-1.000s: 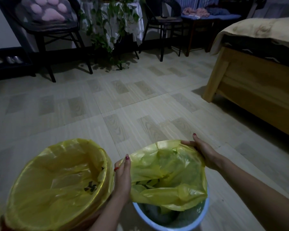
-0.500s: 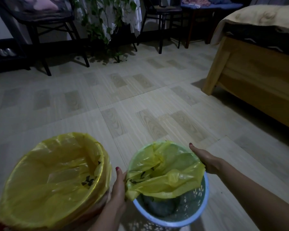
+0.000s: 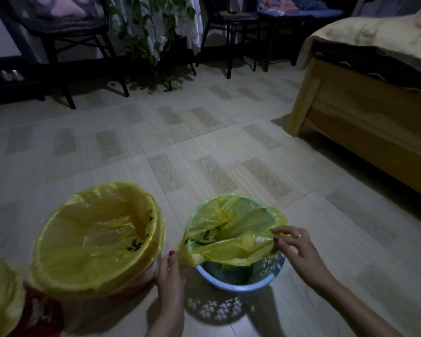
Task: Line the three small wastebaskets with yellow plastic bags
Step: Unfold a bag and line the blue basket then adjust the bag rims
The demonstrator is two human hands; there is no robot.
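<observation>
A small blue-rimmed perforated wastebasket (image 3: 243, 284) stands on the floor at lower centre. A yellow plastic bag (image 3: 231, 229) sits in its mouth, draped over the far rim while the near rim shows bare. My left hand (image 3: 169, 276) pinches the bag's left edge. My right hand (image 3: 295, 249) pinches the bag's near-right edge over the rim. To the left stands a wastebasket lined with a yellow bag (image 3: 97, 242). A third yellow-lined basket (image 3: 0, 302) shows partly at the bottom left corner.
A wooden bed frame (image 3: 365, 132) with bedding stands at the right. Black chairs (image 3: 58, 45) and a leafy plant (image 3: 153, 32) line the far wall. Tiled floor (image 3: 204, 142) stretches between them and the baskets.
My right hand left the far rim and now pinches the bag's near-right edge. My left hand now pinches the bag's left edge. The bag sank from raised above the basket onto its far rim.
</observation>
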